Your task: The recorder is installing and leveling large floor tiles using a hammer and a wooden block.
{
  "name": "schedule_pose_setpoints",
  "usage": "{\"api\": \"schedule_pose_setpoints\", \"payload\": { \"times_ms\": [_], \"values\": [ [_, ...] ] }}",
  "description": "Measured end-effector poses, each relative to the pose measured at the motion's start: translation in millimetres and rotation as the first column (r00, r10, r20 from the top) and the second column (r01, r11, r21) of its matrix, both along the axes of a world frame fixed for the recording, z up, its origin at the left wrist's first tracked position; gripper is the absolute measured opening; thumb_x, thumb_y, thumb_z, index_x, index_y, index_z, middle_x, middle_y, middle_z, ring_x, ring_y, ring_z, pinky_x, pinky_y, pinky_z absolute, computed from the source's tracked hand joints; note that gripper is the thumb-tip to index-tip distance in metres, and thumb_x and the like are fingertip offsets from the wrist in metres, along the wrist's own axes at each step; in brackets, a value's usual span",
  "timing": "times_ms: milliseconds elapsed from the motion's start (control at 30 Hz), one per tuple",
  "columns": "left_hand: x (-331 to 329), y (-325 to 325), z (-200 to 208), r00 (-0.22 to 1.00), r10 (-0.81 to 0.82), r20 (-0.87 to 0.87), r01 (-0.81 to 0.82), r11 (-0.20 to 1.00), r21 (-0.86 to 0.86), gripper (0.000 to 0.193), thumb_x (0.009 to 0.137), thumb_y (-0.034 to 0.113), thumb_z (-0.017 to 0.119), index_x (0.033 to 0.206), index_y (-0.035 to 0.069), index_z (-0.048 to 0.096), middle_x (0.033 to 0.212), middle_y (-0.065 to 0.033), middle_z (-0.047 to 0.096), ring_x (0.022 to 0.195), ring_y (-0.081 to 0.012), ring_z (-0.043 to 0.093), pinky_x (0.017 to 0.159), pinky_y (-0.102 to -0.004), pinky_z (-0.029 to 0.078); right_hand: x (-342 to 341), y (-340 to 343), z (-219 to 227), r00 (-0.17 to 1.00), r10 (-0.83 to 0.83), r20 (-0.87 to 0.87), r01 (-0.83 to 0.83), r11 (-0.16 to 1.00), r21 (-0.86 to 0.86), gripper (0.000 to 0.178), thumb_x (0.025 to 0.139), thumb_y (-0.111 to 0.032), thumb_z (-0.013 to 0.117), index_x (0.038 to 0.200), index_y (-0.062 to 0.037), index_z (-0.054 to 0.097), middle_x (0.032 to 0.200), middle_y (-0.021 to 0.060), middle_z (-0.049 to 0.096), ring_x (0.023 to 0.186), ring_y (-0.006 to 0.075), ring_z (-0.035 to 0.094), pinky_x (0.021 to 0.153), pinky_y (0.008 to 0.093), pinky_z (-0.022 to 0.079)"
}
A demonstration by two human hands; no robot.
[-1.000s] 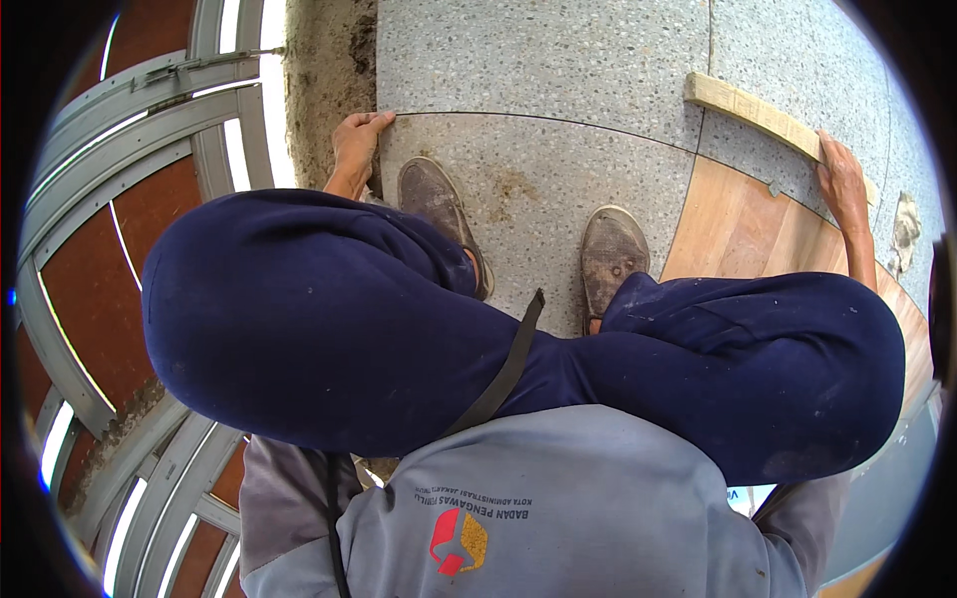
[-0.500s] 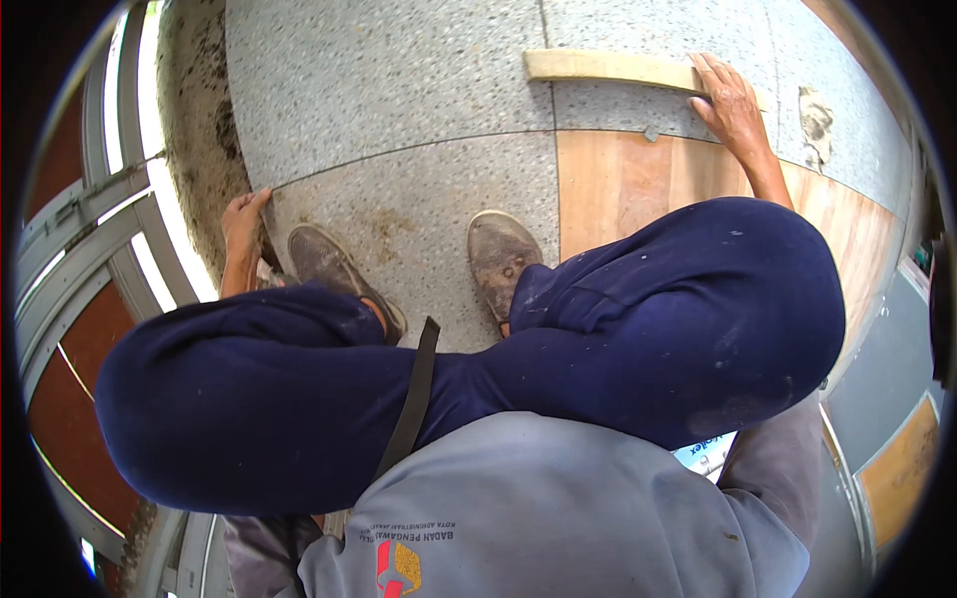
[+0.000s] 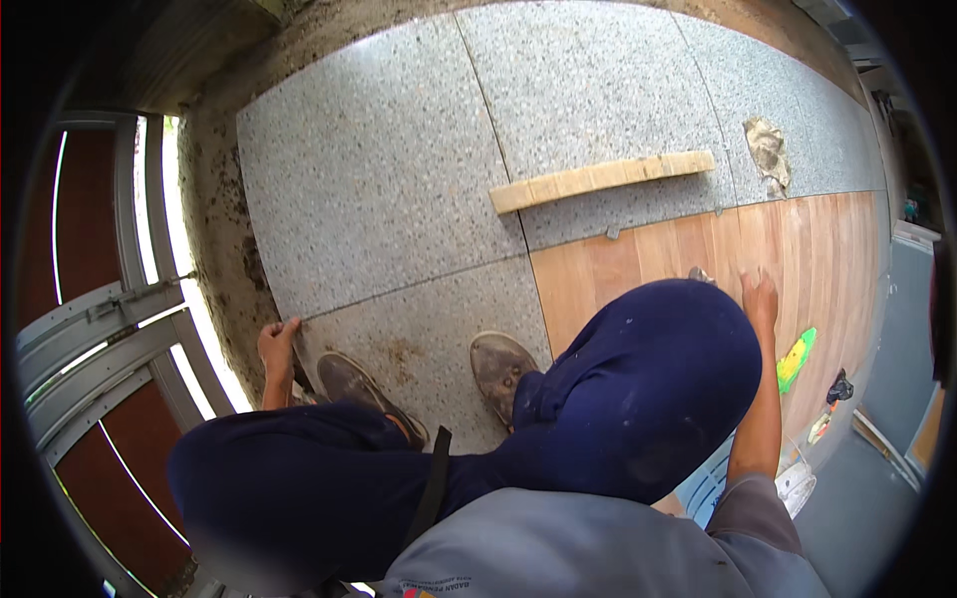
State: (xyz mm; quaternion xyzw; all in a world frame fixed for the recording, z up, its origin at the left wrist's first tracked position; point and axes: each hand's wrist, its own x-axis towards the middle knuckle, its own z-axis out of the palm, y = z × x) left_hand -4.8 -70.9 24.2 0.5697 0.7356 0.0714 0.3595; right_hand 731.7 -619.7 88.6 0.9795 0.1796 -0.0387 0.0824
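Observation:
My left hand (image 3: pixel 276 349) is at the left edge of a grey speckled floor tile (image 3: pixel 404 329), by the joint with the tile beyond it. Its thumb and forefinger are closed together at that tile's corner. My right hand (image 3: pixel 760 297) holds nothing and is over the wood-patterned floor (image 3: pixel 638 254), right of my knee, its fingers stretched forward. A pale wooden batten (image 3: pixel 603 181) lies across the speckled tiles ahead, over a joint, with no hand on it. Both my shoes stand near the close tile.
A crumpled, dirty cloth or bag (image 3: pixel 766 154) lies at the far right. A yellow-green object (image 3: pixel 796 361) and a dark-topped small tool (image 3: pixel 839 387) rest to my right. A metal gate (image 3: pixel 130 309) and a rough soil strip (image 3: pixel 224 199) run along the left.
My right hand has let go of the wooden batten and drawn back toward my right knee. My left hand stays at the tile's edge. The view has shifted.

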Motion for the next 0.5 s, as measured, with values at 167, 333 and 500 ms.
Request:
{"api": "schedule_pose_setpoints", "payload": {
  "times_ms": [167,333,500],
  "values": [
    [6.3,0.0,10.7,0.998,-0.012,-0.062,0.008,0.998,-0.062,0.048,0.081,0.035,0.086,0.104,-0.003,0.069,0.099,-0.0109,0.068,0.089,-0.0209,0.060,0.082,-0.0364,0.049,-52.2,29.7,4.0,0.997,0.036,-0.073,-0.031,0.997,0.073,0.058,0.097,-0.040,0.066,0.134,0.0040,0.061,0.128,0.0298,0.064,0.120,0.0466,0.060,0.101,0.0481,0.049],
    [2.6,15.1,-16.6,0.999,-0.036,-0.035,0.036,0.999,-0.016,0.058,0.082,0.036,0.086,0.116,-0.007,0.068,0.112,-0.0159,0.069,0.102,-0.0252,0.064,0.090,-0.0381,0.050,-70.7,115.1,4.1,0.773,0.627,0.095,-0.622,0.721,0.305,0.047,0.095,-0.024,0.070,0.132,0.0033,0.061,0.123,0.0263,0.065,0.115,0.0456,0.058,0.098,0.0492,0.049],
    [4.8,19.4,-4.7,0.991,-0.093,-0.095,0.093,0.996,0.001,0.056,0.082,0.037,0.085,0.116,-0.006,0.072,0.108,-0.0154,0.074,0.100,-0.0232,0.068,0.089,-0.0354,0.051,-83.1,253.9,23.5,0.562,0.808,0.177,-0.800,0.477,0.363,0.051,0.093,-0.020,0.073,0.138,-0.0017,0.057,0.140,0.0195,0.059,0.130,0.0358,0.054,0.110,0.0452,0.042]
  ]
}}
